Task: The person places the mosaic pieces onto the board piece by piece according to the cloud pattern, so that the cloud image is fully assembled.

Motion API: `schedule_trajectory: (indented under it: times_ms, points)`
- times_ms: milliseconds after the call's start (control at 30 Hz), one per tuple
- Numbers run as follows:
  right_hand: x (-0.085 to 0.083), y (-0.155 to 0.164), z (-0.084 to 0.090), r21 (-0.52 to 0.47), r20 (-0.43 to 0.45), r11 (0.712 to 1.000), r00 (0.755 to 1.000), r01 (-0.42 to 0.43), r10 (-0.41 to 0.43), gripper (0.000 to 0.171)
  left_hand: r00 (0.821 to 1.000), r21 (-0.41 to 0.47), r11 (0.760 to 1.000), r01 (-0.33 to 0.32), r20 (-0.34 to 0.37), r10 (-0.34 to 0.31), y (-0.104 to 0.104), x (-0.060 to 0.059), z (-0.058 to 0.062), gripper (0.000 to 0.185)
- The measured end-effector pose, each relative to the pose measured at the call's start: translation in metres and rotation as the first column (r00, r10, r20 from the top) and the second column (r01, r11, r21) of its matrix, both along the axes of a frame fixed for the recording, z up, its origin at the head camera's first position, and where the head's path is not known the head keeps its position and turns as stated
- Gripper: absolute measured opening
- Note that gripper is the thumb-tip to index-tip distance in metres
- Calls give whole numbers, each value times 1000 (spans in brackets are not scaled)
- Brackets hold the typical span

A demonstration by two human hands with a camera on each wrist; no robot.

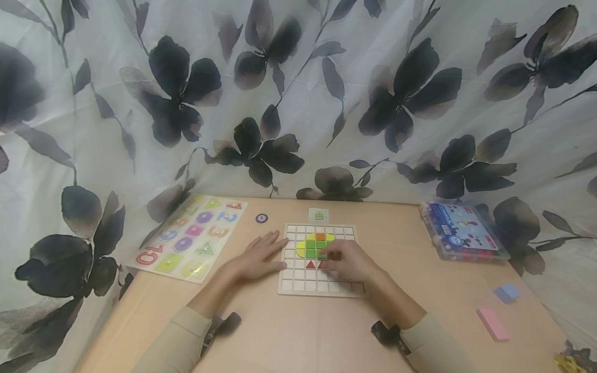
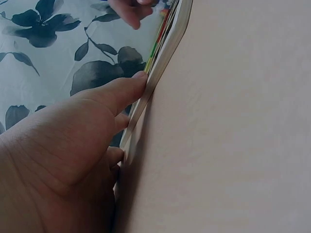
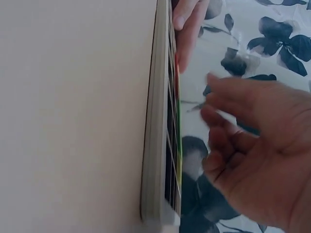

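Head view high, looking forward and down over the whole table (image 1: 289,331); both wrist views very close, skimming sideways along it, sharing the grid board's (image 2: 163,53) edge from opposite sides.

Grid board (image 1: 322,282) flat on desk, centre; yellow, green, orange tiles (image 1: 313,245) at 12, red triangles (image 1: 310,264) below.

The grid board (image 1: 322,282) is looking like pale matt wood, the table (image 1: 289,336) smooth matt laminate, the flowered backdrop (image 1: 298,77) soft cloth, the box (image 1: 462,230) glossy plastic.
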State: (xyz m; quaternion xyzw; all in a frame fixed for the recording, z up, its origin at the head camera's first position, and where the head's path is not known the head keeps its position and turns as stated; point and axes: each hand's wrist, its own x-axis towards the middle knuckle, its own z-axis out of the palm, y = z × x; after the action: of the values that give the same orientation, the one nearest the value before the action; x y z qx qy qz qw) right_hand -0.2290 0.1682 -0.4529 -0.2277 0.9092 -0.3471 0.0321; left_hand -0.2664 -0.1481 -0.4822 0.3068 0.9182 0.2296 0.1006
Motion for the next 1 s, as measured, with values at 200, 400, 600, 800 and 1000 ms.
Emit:
schedule_trajectory:
  times_ms: [200, 400, 600, 800, 1000]
  points:
    - [3, 13, 16, -57, 25, 995, 997, 77, -75, 38, 1000, 8, 1000, 5, 3, -5, -1, 0, 0, 77]
    - [4, 32, 31, -70, -6, 989, 992, 129, -130, 36, 1000, 0, 1000, 1, 6, -1, -1, 0, 0, 77]
    - [2, 56, 40, -76, -22, 985, 987, 156, -158, 35, 1000, 7, 1000, 1, 3, -1, -2, -1, -1, 76]
    - [1, 80, 45, -58, -26, 994, 995, 93, -95, 37, 1000, 5, 1000, 1, 9, -1, 0, -1, 0, 76]
    - [1, 96, 47, 1, -2, 998, 998, 59, -59, 30, 1000, 5, 1000, -6, 7, 6, 0, 0, 1, 76]
